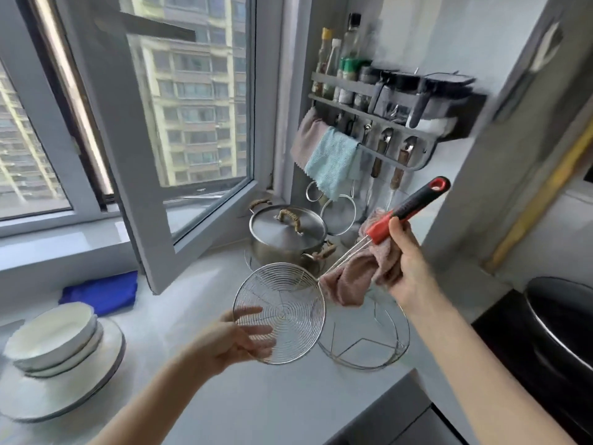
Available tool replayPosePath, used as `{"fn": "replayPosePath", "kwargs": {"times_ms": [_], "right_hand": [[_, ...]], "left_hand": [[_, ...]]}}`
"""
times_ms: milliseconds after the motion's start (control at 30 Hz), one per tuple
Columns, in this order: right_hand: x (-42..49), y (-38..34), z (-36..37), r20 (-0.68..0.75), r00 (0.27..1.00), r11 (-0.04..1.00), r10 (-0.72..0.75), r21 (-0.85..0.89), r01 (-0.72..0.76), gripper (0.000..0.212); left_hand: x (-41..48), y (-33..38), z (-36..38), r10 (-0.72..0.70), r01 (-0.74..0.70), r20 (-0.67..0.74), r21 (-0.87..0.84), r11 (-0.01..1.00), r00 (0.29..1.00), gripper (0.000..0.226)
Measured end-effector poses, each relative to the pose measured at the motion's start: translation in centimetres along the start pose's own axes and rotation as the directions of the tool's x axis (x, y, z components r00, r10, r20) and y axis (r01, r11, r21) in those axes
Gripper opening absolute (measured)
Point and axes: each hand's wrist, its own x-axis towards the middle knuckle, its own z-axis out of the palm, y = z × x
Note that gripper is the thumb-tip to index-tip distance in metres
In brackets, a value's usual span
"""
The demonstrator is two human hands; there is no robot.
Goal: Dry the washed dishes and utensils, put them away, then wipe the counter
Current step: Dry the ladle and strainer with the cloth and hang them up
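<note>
A wire skimmer [288,313] with a red and black handle [407,208] hangs over the counter [224,396]. My right hand [407,261] grips the handle together with a pink cloth [353,274] bunched under it. My left hand [237,340] is spread behind the skimmer's round wire basket, fingers apart and touching its lower left rim. White bowls [54,338] are stacked on a white plate [64,390] at the left.
A lidded steel pot [288,236] stands at the back by the window. A round wire rack [365,342] lies on the counter under the skimmer. A wall rack [385,123] holds bottles, utensils and cloths. A blue cloth [102,292] lies by the sill. A black wok [564,322] sits right.
</note>
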Motion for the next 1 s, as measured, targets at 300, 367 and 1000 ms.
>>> {"fn": "replayPosePath", "kwargs": {"times_ms": [300,367,1000], "right_hand": [[5.3,-1.9,-3.6,-0.029,0.989,0.988,-0.147,-0.048,0.146,0.021],[6.2,-1.7,-4.1,-0.058,0.988,0.989,-0.141,-0.059,0.138,0.017],[11.3,0.0,-5.8,-0.299,0.946,0.974,-0.125,-0.216,0.061,0.007]], "left_hand": [[7.5,-1.1,5.5,0.157,0.011,-0.279,0.517,0.856,0.947,0.051],[8.1,0.3,7.8,0.376,-0.112,-0.235,0.701,0.705,0.897,0.049],[16.4,5.1,20.8,0.605,-0.622,0.330,0.692,0.368,0.725,0.053]]}}
